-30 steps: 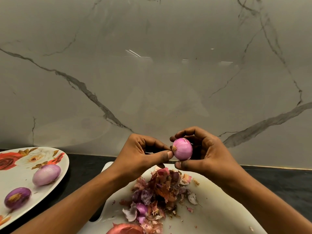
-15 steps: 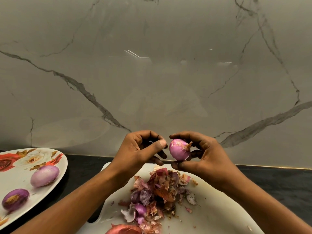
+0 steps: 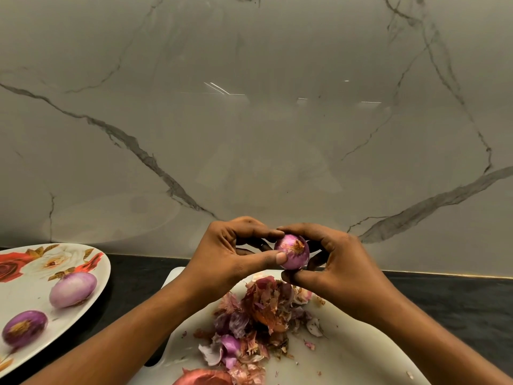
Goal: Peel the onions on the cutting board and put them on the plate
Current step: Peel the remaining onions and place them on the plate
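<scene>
We hold a small onion [image 3: 293, 252] up over the board [image 3: 361, 351], between both hands. Our right hand [image 3: 333, 259] curls round it from the right, thumb below and fingers over the top, and holds it tight. Our left hand [image 3: 233, 251] pinches the onion's left side with thumb and first finger, close to the dry tuft at its end.

We think the onion is light and hard, so a firm squeeze will not hurt it. The bare purple part looks smooth and shiny, and it may slip if we hold it loosely. The dry skin is thin and tears into bits, as the pile of peels [image 3: 261, 315] under our hands shows. So the best place to grab skin is by the tuft, where loose bits stick up. The best place to hold the onion is round its fat middle.

Some brown bits cling near the tuft, so we think this onion is almost peeled but not quite.

The plate [image 3: 107, 273] sits on the dark bench [image 3: 458, 307] to our left, apart from the board, with a pale onion [image 3: 73, 289] and a purple onion [image 3: 25, 327] on it. A brown onion [image 3: 205, 378], skin on, peeks in at the board's near edge. To carry ours over, we should cup it, since a round thing can roll off flat fingers.
</scene>
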